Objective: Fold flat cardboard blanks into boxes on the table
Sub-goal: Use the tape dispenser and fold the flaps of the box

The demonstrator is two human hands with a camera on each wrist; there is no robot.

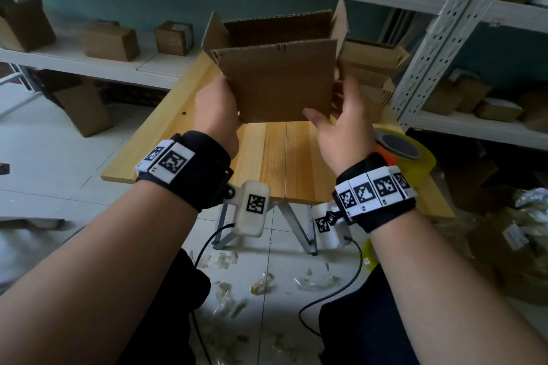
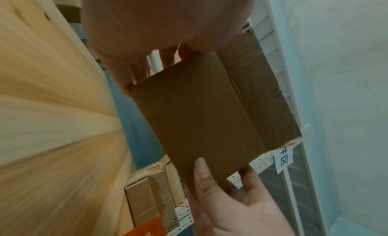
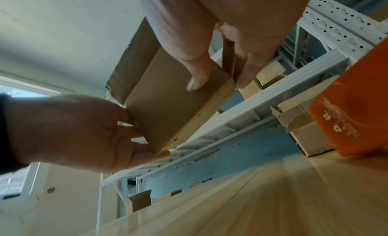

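Observation:
A brown cardboard box (image 1: 275, 83), opened into a square tube with its top flaps standing up, is held in the air above the wooden table (image 1: 281, 163). My left hand (image 1: 221, 108) grips its lower left corner, fingers curled round the edge. At the lower right corner, my right hand (image 1: 335, 124) holds it with the thumb on the near face and the fingers behind. The left wrist view shows the box (image 2: 199, 120) with the right hand (image 2: 226, 203) pinching its edge. From the right wrist, the box (image 3: 168, 110) sits between the left hand (image 3: 73, 131) and right hand (image 3: 231, 32).
A yellow tape roll (image 1: 403, 151) lies at the table's right edge beside an orange tape dispenser (image 3: 352, 115). Folded boxes (image 1: 370, 68) stand at the table's back right. White metal shelving (image 1: 439, 38) with more boxes surrounds the table. Clear scraps litter the floor (image 1: 264, 281).

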